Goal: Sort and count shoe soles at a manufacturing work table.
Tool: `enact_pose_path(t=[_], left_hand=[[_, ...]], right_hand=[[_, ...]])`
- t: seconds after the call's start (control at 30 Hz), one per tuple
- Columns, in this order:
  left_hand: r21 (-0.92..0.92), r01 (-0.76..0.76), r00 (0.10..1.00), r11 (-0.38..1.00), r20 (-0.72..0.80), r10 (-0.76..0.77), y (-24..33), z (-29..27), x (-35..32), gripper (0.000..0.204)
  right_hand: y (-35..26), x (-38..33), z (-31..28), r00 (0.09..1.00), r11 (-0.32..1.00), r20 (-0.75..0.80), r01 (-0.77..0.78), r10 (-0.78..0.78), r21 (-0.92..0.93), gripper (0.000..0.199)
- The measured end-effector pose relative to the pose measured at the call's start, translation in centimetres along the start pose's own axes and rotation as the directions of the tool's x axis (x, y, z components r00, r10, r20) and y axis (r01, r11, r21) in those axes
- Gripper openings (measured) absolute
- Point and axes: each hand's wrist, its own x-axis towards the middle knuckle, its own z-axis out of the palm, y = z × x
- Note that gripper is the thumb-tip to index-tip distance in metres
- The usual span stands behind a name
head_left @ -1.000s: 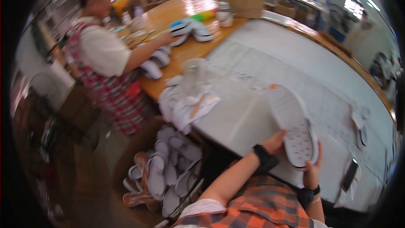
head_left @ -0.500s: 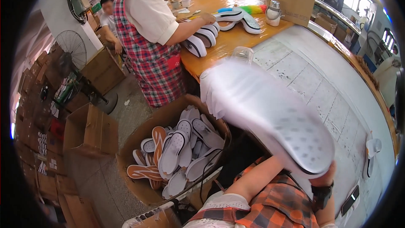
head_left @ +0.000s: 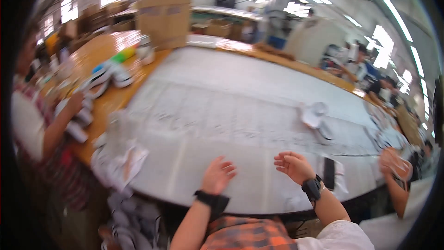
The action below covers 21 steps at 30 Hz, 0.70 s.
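My left hand (head_left: 220, 175) and my right hand (head_left: 295, 165) hover apart over the near part of the white-topped table (head_left: 222, 148). Both are empty, with fingers loosely bent and spread. A dark phone (head_left: 329, 174) on a pale cloth lies just beyond my right wrist. Farther back sits a white shoe sole (head_left: 326, 132) beside a round whitish thing (head_left: 319, 108), too blurred to name. Left of my left hand, a blurred white pile (head_left: 119, 163), apparently soles, rests at the table's left edge.
At left, a co-worker's hand (head_left: 75, 102) touches white soles on an orange-brown table (head_left: 108, 106). A cardboard box (head_left: 164, 14) stands behind. At right, another person's hand holds an orange-tan sole (head_left: 397, 165). Below left are more soles (head_left: 132, 222).
My view has swung right. The white soles that my hands held have left them, and both hands are now empty above the table.
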Motion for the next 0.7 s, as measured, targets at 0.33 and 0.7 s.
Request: enact_pose_path(t=[0.33,0.7], left_hand=[[0.062,0.081,0.988,0.995,-0.137,-0.071,4.9,-0.1,0.9,0.026],[0.102,0.109,0.98,0.989,-0.175,-0.09,4.6,0.7,1.0,0.032]], right_hand=[[-3.4,6.1,-21.8,0.678,0.919,-0.734,0.276,0.021,0.281,0.028],[-3.9,18.6,-22.8,0.741,0.932,-0.669,0.282,-0.06,0.229,0.018]])
